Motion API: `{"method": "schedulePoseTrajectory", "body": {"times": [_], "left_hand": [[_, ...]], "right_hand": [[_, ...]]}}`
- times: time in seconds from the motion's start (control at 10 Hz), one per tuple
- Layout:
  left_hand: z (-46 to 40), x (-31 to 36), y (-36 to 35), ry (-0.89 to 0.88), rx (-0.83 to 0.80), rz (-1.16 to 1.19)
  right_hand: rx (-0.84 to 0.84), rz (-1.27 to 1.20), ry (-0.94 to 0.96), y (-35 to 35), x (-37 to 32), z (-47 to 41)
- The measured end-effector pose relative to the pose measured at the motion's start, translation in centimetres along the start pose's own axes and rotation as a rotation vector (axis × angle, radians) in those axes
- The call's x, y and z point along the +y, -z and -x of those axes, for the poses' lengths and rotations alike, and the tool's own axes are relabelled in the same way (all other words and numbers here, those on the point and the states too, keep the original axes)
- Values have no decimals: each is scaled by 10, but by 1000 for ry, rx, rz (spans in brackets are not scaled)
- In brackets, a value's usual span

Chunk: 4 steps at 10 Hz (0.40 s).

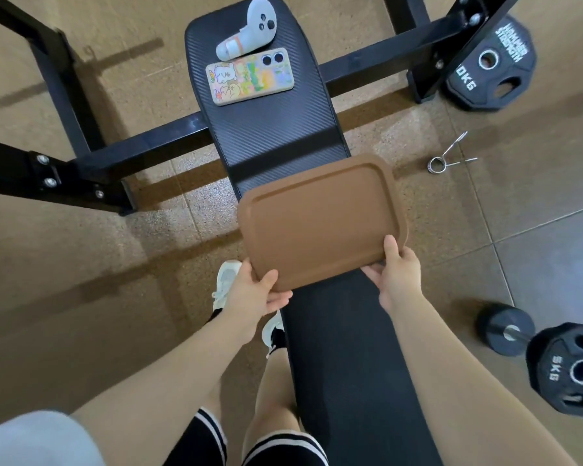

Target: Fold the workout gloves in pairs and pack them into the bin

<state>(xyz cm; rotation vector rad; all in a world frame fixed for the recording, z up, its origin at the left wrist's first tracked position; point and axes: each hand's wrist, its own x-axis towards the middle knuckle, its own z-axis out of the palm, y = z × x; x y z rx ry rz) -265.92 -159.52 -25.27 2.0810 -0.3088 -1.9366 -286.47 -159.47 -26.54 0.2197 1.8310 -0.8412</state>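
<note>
Brown lid (320, 220) held in both hands over a black bench (270, 119)

Black steel frame (64, 95) fills the 9 to 11 o'clock side, with a white shoe (226, 280) on the tan floor (132, 247) just below centre; the left hand (253, 294) grips the lid's near left corner, thumb on top and fingers under, and the right hand (398, 267) grips its near right corner the same way, the two hands apart; at 12 o'clock a grey controller (249, 26) lies touching a phone (249, 77) in a sticker case on the bench; a spring clip (448, 156) lies on the floor at 2 o'clock, a weight plate (492, 65) leans at 1 o'clock, and a loaded dumbbell (546, 354) lies at 4 o'clock; whether a bin sits under the lid cannot be told
</note>
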Motion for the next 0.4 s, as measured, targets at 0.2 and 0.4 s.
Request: {"method": "schedulePoseTrajectory", "body": {"times": [0.2,0.4], "left_hand": [[-9,5,-5,-60,112,-39],[8,28,-3,45,186,-316]], "right_hand": [[74,0,42,-3,-10,-4],[171,376,33,2,-28,17]]}}
